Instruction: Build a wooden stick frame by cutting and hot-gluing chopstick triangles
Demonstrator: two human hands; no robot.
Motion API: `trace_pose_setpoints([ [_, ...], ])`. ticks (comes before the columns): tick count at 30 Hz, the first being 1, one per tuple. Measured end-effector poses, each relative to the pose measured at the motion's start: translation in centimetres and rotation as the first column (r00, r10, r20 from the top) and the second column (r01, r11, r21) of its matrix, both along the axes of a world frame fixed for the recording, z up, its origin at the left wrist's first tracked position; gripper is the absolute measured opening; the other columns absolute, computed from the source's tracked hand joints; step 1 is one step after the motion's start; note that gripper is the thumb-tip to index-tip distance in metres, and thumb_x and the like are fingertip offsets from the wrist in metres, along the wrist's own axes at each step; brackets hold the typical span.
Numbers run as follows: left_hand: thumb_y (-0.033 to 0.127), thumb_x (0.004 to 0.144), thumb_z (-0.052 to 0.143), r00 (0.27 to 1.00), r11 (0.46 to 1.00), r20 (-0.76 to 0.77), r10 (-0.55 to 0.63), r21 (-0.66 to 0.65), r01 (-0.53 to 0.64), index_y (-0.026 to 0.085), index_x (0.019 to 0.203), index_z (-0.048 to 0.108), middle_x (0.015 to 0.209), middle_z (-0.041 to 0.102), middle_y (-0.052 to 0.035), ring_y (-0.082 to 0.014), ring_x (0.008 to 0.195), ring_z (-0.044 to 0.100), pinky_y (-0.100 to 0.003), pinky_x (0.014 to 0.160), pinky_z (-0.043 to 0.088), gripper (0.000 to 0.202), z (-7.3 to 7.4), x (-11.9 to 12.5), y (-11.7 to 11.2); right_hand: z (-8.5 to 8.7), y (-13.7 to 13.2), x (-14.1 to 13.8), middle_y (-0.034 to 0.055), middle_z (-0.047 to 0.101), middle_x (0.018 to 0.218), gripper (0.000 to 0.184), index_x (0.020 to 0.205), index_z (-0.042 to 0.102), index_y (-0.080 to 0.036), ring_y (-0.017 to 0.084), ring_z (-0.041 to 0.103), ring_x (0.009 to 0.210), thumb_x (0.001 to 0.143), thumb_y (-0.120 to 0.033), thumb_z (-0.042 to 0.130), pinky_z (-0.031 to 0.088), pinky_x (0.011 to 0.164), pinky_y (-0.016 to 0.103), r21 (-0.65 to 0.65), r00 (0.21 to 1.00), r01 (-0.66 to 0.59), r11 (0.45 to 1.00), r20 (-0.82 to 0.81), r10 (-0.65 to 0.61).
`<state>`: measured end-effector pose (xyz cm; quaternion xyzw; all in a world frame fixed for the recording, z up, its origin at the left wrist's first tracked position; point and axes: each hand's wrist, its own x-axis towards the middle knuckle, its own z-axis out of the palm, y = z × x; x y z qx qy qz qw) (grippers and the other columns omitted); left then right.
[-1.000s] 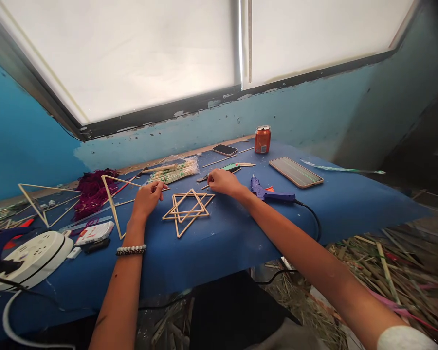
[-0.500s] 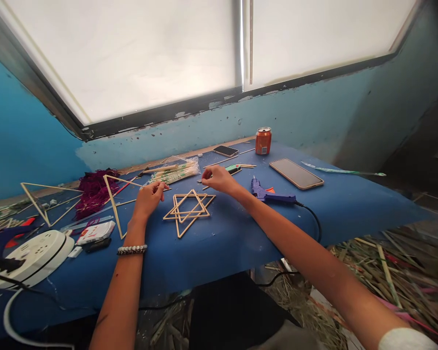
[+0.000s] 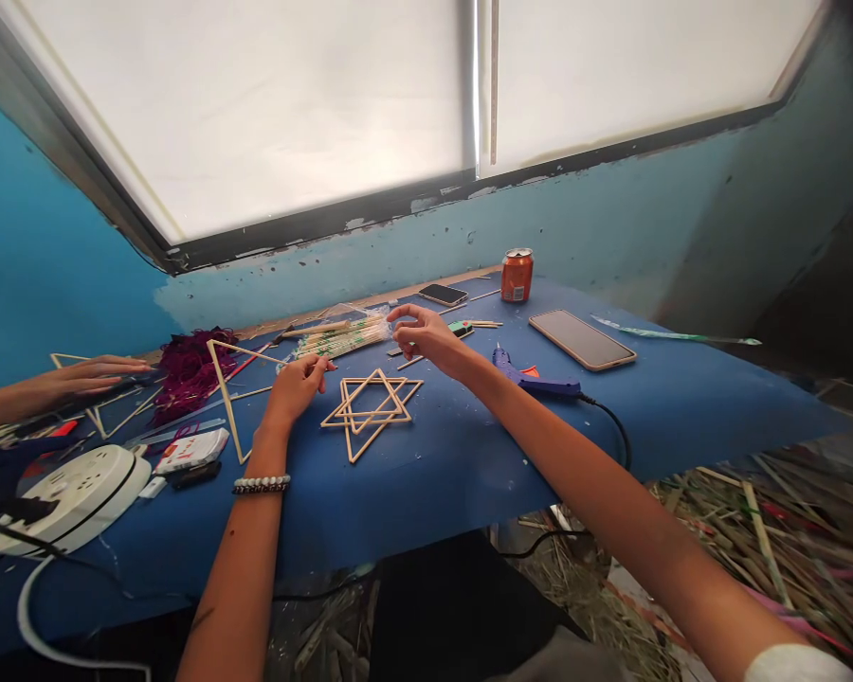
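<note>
Reaching over the blue table, the person has both hands near a six-pointed stick star, which lies at the middle of the frame. The left hand sits just beyond its upper-left point, the fingers curled in close to the thumb. A thin stick end shows by those fingertips, but from here I can't tell whether they grip it or merely lie over it. The right hand hangs above and clear of the star, thumb and forefinger apart, beside the end of the clear bag of sticks.

That hand covers part of the green-handled cutter knife. Left of centre, a triangular stick frame runs in behind the left hand, so I can't make out where its upper stick ends. Over at the left edge, another person's hand is cut off at the forearm and hides much of a second stick frame. The dark tool below it is too jumbled to read, and the right sleeve runs out at the bottom right.
</note>
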<state>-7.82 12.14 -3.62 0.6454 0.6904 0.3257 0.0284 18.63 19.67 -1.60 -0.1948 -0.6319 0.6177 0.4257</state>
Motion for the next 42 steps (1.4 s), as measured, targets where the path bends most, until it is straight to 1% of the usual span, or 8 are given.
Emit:
trace_pose_setpoints([
  [7, 0.051, 0.094, 0.042, 1.000, 1.000, -0.020, -0.001, -0.016, 0.000, 0.021, 0.088, 0.072, 0.056, 0.062, 0.0006, -0.0173, 0.053, 0.052, -0.030, 0.059, 0.036, 0.043, 0.0, 0.0, -0.1, 0.7, -0.8, 1.4, 0.0087, 0.073, 0.101, 0.068, 0.132, 0.050, -0.019, 0.020, 0.068, 0.105, 0.072, -0.031, 0.079, 0.051, 0.094, 0.031, 0.028, 0.974, -0.176, 0.984, -0.141, 0.179],
  [13, 0.049, 0.094, 0.042, 1.000, 1.000, -0.023, -0.001, -0.023, 0.001, 0.021, 0.088, 0.072, 0.056, 0.062, 0.0013, -0.0168, 0.054, 0.053, -0.030, 0.060, 0.036, 0.041, 0.0, 0.0, -0.1, 0.7, -1.1, 1.4, 0.0067, 0.072, 0.108, 0.078, 0.143, 0.040, -0.022, 0.020, 0.063, 0.119, 0.075, -0.026, 0.080, 0.049, 0.100, 0.031, 0.064, 0.929, -0.304, 0.950, -0.203, 0.311],
  [17, 0.049, 0.094, 0.042, 1.000, 1.000, -0.026, -0.003, -0.026, 0.002, 0.020, 0.088, 0.072, 0.055, 0.062, 0.0014, -0.0167, 0.053, 0.053, -0.029, 0.059, 0.036, 0.042, 0.0, -0.1, -0.1, 0.5, -1.2, 1.0, 0.0045, 0.069, 0.112, 0.086, 0.148, 0.034, -0.024, 0.018, 0.064, 0.114, 0.075, -0.020, 0.079, 0.052, 0.094, 0.028, 0.111, 0.902, -0.410, 0.905, -0.095, 0.420],
  [21, 0.048, 0.094, 0.042, 0.999, 0.999, -0.032, -0.007, -0.037, 0.006, 0.020, 0.088, 0.072, 0.055, 0.062, 0.0016, -0.0163, 0.052, 0.052, -0.029, 0.058, 0.036, 0.041, -0.1, -0.2, 0.0, 0.3, -0.6, 0.5, 0.0050, 0.068, 0.100, 0.057, 0.140, 0.043, -0.016, 0.014, 0.067, 0.090, 0.086, -0.016, 0.059, 0.054, 0.080, 0.024, 0.185, 0.987, -0.092, 0.978, 0.150, 0.065],
  [24, 0.048, 0.094, 0.042, 0.999, 0.999, -0.037, -0.010, -0.045, 0.009, 0.020, 0.087, 0.072, 0.056, 0.062, 0.0017, -0.0161, 0.052, 0.052, -0.029, 0.058, 0.036, 0.042, -0.1, -0.2, 0.0, 0.0, -0.2, 0.2, 0.0073, 0.068, 0.087, 0.040, 0.119, 0.061, -0.009, 0.012, 0.064, 0.075, 0.085, -0.004, 0.041, 0.048, 0.068, 0.022, 0.405, 0.864, 0.151, 0.902, 0.390, -0.320],
  [26, 0.049, 0.094, 0.041, 0.999, 0.999, -0.040, -0.012, -0.050, 0.010, 0.020, 0.087, 0.072, 0.056, 0.062, 0.0017, -0.0160, 0.052, 0.051, -0.029, 0.057, 0.035, 0.042, -0.1, -0.2, 0.0, -0.4, -0.1, 0.1, 0.0072, 0.066, 0.078, 0.034, 0.099, 0.070, -0.010, 0.014, 0.060, 0.071, 0.080, -0.002, 0.042, 0.042, 0.065, 0.024, 0.502, 0.789, 0.177, 0.847, 0.442, -0.427],
  [30, 0.050, 0.094, 0.040, 0.999, 0.998, -0.041, -0.013, -0.060, 0.011, 0.020, 0.088, 0.072, 0.056, 0.062, 0.0014, -0.0161, 0.052, 0.051, -0.029, 0.057, 0.035, 0.044, 0.0, 0.0, -0.2, -0.8, -0.2, -0.1, 0.0062, 0.066, 0.070, 0.027, 0.081, 0.075, -0.014, 0.015, 0.056, 0.068, 0.077, -0.004, 0.049, 0.032, 0.062, 0.026, 0.581, 0.721, 0.133, 0.803, 0.500, -0.481],
  [42, 0.053, 0.093, 0.040, 0.999, 0.996, -0.036, -0.015, -0.084, 0.012, 0.021, 0.091, 0.072, 0.058, 0.063, 0.0011, -0.0168, 0.052, 0.050, -0.030, 0.057, 0.035, 0.046, -0.1, -0.1, -0.1, -0.9, -0.4, -0.4, 0.0069, 0.076, 0.093, 0.030, 0.090, 0.078, -0.018, 0.018, 0.065, 0.081, 0.080, -0.010, 0.051, 0.033, 0.062, 0.024, 0.638, 0.605, -0.027, 0.770, 0.623, -0.495],
])
